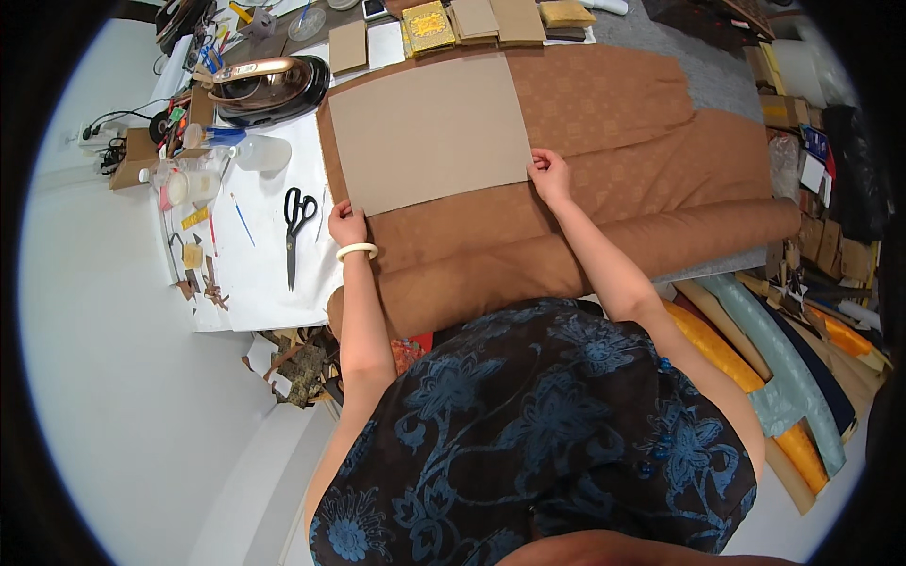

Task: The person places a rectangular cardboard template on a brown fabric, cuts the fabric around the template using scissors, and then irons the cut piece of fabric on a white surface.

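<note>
The brown fabric (604, 151) covers the counter (255, 274) before me, the grey card (429, 132) lies flat on it, and my left hand (346, 226) and right hand (550, 176) pinch its two near corners.

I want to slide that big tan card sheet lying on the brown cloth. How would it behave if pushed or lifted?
The tan card sheet lies flat with straight edges, so it is probably stiff and light. The brown cloth beneath looks soft and may wrinkle and drag along. The left hand and right hand hold its near corners, which would likely steady it.
</note>
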`<state>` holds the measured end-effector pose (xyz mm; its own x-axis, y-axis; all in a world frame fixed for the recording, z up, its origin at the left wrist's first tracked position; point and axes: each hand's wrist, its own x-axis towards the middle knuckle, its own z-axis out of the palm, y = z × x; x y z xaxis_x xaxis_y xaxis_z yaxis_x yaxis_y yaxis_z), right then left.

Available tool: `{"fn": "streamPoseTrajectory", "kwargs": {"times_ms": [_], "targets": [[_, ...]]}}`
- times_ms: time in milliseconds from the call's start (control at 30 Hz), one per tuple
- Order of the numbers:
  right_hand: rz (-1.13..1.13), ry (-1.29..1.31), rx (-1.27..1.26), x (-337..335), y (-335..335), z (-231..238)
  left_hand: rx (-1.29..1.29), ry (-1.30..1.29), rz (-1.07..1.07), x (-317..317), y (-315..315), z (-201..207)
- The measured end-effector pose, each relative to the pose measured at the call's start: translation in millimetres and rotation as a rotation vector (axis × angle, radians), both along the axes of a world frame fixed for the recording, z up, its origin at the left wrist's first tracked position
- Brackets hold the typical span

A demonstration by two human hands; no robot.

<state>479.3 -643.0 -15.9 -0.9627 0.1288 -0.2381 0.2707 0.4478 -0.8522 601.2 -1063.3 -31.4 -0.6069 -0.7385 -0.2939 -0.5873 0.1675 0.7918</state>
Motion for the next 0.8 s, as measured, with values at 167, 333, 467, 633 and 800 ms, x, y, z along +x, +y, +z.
{"fn": "streamPoseTrajectory", "kwargs": {"times_ms": [167,333,467,633,800], "targets": [[0.072,0.029,-0.042,-1.2,-1.9,-6.2,-0.108,0.049,-0.055,16.8,-19.9,-10.0],[-0.018,0.057,-0.029,16.7,27.7,-8.3,-0.507,-0.033,0.15,16.3,-38.0,36.0],[0.036,0.008,0.024,30.6,28.7,12.5,-0.815,-0.354,0.067,47.4,-102.4,35.5],[0.019,-0.052,-0.099,45.5,31.3,15.7,-0.616,-0.744,-0.227,36.3,-138.8,47.8],[0.174,0.058,-0.099,54.4,-2.0,41.3,-0.58,-0.491,-0.267,64.6,-179.0,43.3]]}}
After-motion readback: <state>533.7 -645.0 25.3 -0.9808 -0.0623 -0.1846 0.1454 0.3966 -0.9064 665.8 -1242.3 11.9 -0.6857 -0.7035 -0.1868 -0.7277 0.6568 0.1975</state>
